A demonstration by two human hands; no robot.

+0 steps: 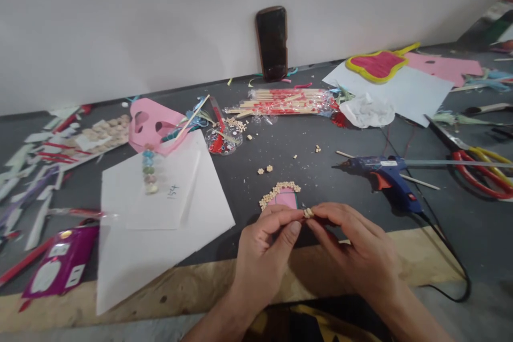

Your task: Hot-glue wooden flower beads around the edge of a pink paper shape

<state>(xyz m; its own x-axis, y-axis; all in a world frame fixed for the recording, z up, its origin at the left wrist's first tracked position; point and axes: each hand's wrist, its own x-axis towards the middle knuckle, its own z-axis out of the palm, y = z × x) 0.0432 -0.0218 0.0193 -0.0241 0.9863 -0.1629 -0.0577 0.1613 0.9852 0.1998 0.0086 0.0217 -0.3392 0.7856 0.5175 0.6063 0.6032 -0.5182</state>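
Grey worktop (276,141), near edge: left hand (262,254) and right hand (360,248) pinch beads (308,213); pink card (285,199) just beyond, nearer left hand.

The left hand (260,248) hides part of the pink piece (286,199); well right of it, red-handled scissors (456,143) are cut off.

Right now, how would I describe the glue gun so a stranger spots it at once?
On the dark table, find the wearer's right hand. Just beyond it and slightly right lies the glue gun. Its blue body and orange trigger set it apart from the red- and yellow-handled scissors farther right.
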